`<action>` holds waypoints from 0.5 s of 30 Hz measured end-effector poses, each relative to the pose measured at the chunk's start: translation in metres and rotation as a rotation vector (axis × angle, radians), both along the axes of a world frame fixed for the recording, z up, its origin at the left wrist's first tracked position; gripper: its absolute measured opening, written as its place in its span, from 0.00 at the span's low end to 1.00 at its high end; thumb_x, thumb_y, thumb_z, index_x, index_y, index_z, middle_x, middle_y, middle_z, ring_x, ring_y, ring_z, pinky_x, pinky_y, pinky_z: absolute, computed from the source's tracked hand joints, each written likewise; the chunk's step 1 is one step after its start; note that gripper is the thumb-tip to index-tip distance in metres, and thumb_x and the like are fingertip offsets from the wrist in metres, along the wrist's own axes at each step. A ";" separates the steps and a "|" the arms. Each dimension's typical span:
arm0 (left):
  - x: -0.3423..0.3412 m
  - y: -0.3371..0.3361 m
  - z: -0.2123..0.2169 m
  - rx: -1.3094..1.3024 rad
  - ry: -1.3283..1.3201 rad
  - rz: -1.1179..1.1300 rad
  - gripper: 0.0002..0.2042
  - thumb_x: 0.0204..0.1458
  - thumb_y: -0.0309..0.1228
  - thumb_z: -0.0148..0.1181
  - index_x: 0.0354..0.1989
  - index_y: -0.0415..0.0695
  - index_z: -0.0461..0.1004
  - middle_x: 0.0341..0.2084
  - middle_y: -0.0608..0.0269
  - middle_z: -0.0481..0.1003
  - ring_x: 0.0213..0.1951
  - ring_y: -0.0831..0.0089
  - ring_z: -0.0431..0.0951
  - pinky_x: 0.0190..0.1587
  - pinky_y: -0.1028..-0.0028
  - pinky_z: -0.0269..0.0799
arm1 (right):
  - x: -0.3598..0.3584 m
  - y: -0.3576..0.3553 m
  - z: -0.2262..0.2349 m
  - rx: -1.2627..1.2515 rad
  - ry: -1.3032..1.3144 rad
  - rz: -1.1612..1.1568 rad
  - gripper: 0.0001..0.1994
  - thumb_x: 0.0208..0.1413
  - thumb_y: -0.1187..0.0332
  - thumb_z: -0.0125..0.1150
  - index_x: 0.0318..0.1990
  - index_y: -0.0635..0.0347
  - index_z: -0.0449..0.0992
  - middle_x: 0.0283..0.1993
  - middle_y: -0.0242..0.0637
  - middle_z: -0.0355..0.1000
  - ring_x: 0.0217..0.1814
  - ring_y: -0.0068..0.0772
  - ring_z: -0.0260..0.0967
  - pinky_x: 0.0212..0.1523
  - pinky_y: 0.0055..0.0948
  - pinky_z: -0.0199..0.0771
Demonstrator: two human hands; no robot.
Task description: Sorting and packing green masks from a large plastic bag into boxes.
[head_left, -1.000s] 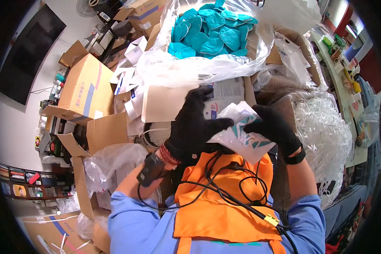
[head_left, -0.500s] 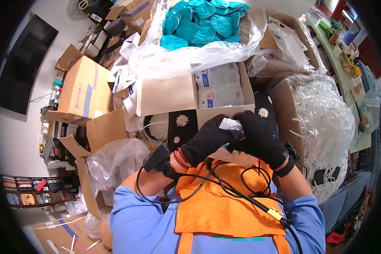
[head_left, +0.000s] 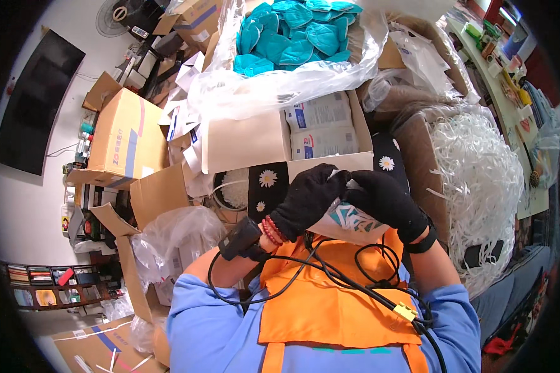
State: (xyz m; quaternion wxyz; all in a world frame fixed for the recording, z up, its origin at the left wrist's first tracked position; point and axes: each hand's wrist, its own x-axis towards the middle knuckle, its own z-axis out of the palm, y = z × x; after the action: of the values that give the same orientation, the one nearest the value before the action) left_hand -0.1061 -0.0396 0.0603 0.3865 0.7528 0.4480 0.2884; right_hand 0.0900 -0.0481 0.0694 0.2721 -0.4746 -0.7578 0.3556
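an open carton [head_left: 320, 133] crowded the hands [head_left: 348, 196] ahead; shredded paper [head_left: 479, 180] blocked the right, plastic bags [head_left: 174, 239] the left.

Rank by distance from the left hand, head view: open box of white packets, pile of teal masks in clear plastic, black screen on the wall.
From the left hand:
1. Open box of white packets, just beyond the hand.
2. Pile of teal masks, farther back, top centre.
3. Black screen, far off to the left on the wall.

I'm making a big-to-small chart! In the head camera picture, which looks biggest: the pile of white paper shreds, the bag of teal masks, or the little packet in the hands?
1. Pile of white paper shreds
2. Bag of teal masks, close to the shreds in size, so that order is unsure
3. Little packet, clearly smallest though nearest the camera
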 end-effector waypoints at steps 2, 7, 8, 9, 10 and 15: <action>0.000 0.002 -0.005 0.136 0.134 -0.012 0.08 0.52 0.29 0.55 0.39 0.41 0.75 0.35 0.54 0.74 0.36 0.59 0.77 0.36 0.68 0.73 | -0.001 0.001 -0.004 -0.008 0.024 -0.002 0.14 0.51 0.59 0.62 0.35 0.62 0.79 0.31 0.47 0.75 0.34 0.48 0.75 0.36 0.37 0.73; 0.003 0.006 0.001 0.106 0.127 -0.022 0.11 0.49 0.28 0.57 0.42 0.41 0.74 0.33 0.53 0.74 0.35 0.58 0.77 0.34 0.67 0.72 | -0.017 -0.008 0.009 0.110 -0.164 -0.122 0.11 0.51 0.62 0.60 0.27 0.60 0.79 0.27 0.45 0.74 0.31 0.46 0.74 0.33 0.39 0.72; 0.004 0.006 -0.001 0.172 0.124 -0.041 0.12 0.49 0.28 0.58 0.43 0.41 0.74 0.32 0.53 0.74 0.34 0.58 0.77 0.33 0.67 0.72 | -0.017 -0.009 0.012 0.196 -0.228 -0.081 0.10 0.50 0.62 0.60 0.26 0.59 0.79 0.26 0.44 0.74 0.30 0.46 0.74 0.32 0.39 0.72; 0.004 0.006 -0.002 0.238 0.120 -0.060 0.14 0.48 0.29 0.59 0.44 0.42 0.73 0.31 0.52 0.74 0.33 0.58 0.77 0.33 0.67 0.72 | -0.017 -0.010 0.014 0.282 -0.291 -0.040 0.10 0.49 0.62 0.60 0.26 0.58 0.79 0.24 0.44 0.73 0.29 0.46 0.73 0.30 0.40 0.71; 0.005 0.004 -0.004 0.345 0.160 -0.069 0.15 0.47 0.28 0.59 0.44 0.41 0.73 0.29 0.52 0.74 0.33 0.57 0.77 0.33 0.66 0.72 | -0.016 -0.011 0.017 0.367 -0.355 0.008 0.09 0.48 0.62 0.60 0.25 0.57 0.78 0.23 0.43 0.72 0.27 0.45 0.72 0.29 0.40 0.70; 0.004 0.007 -0.018 0.581 0.287 -0.060 0.17 0.46 0.26 0.57 0.46 0.39 0.71 0.24 0.50 0.74 0.31 0.56 0.77 0.35 0.63 0.72 | -0.027 -0.025 0.050 0.465 -0.407 0.183 0.07 0.44 0.64 0.60 0.26 0.57 0.77 0.21 0.41 0.69 0.24 0.43 0.70 0.26 0.40 0.66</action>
State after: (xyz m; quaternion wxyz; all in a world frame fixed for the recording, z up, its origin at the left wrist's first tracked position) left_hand -0.1017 -0.0322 0.0422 0.0965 0.8774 0.3745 0.2838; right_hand 0.0628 -0.0735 0.1192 0.1830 -0.3911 -0.8971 0.0938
